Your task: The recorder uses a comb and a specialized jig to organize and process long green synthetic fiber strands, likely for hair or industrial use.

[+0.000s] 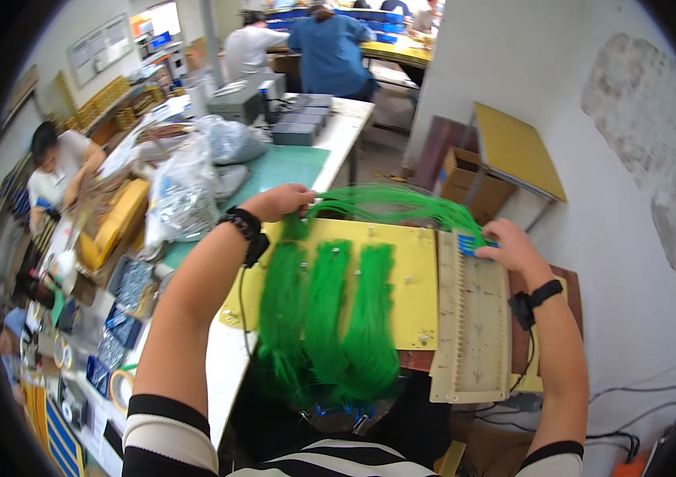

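Note:
A loose bundle of long, thin green wires point(402, 200) arches between my two hands. At its left end the fingers of my left hand point(278, 201) are closed on the wires, above the far edge of a yellow board point(416, 298). My right hand point(509, 245) pinches the other end, beside a small blue piece point(467, 243) at the top of a long beige fixture point(477, 342) with toothed edges. Whether the fingers touch that blue piece I cannot tell. Three thick green wire bundles point(328, 306) lie side by side on the yellow board, their lower ends hanging over its near edge.
A white table on the left holds plastic bags point(183, 191), grey boxes point(302, 123), blue bins of small parts point(131, 282) and tape rolls point(122, 388). A yellow-topped stand point(517, 147) and a cardboard box point(461, 175) are ahead right. Cables point(632, 433) trail lower right. Other people work farther off.

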{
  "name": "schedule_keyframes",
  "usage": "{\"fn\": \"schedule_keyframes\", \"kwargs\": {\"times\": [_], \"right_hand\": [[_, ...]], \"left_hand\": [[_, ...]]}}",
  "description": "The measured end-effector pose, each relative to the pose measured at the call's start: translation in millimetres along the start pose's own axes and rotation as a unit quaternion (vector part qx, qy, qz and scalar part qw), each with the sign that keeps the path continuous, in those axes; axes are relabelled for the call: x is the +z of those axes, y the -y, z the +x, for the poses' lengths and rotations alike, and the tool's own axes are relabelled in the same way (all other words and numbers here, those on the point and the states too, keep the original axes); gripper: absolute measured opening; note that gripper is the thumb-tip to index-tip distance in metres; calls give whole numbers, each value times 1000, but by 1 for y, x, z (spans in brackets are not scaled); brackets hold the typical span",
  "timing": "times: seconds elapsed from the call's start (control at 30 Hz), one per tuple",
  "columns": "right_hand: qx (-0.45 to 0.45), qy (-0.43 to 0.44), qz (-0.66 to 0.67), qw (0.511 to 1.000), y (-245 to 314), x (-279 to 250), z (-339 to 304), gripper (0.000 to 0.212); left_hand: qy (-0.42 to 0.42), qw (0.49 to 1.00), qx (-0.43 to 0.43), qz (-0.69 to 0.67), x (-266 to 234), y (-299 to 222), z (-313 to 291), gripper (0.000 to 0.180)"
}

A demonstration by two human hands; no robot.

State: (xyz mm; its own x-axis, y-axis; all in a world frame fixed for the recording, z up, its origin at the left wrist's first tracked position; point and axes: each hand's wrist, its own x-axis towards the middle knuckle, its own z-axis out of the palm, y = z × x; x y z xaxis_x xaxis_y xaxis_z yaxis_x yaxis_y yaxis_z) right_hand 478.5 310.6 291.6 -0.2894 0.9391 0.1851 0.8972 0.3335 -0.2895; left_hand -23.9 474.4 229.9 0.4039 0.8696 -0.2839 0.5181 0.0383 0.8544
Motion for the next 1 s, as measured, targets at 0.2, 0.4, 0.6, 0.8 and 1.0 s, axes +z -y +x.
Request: {"fn": "schedule_keyframes", "kwargs": {"times": [0.2, 0.4, 0.6, 0.8, 1.0], "right_hand": [[59, 15, 8, 998, -6, -5, 2, 32], [86, 9, -22, 996, 0, 2, 9, 27], [72, -25, -46, 996, 2, 10, 9, 25], [85, -43, -65, 993, 3, 17, 0, 25], [84, -59, -83, 991, 5, 27, 2, 24]], "left_hand": [[-108, 945, 106, 289, 1, -64, -65, 48], [87, 863, -74, 492, 14, -84, -129, 51], [57, 875, -72, 475, 42, -33, -150, 39], [-106, 901, -20, 420, 45, -33, -169, 30], [-91, 970, -38, 223, 67, -39, -239, 52]]}}
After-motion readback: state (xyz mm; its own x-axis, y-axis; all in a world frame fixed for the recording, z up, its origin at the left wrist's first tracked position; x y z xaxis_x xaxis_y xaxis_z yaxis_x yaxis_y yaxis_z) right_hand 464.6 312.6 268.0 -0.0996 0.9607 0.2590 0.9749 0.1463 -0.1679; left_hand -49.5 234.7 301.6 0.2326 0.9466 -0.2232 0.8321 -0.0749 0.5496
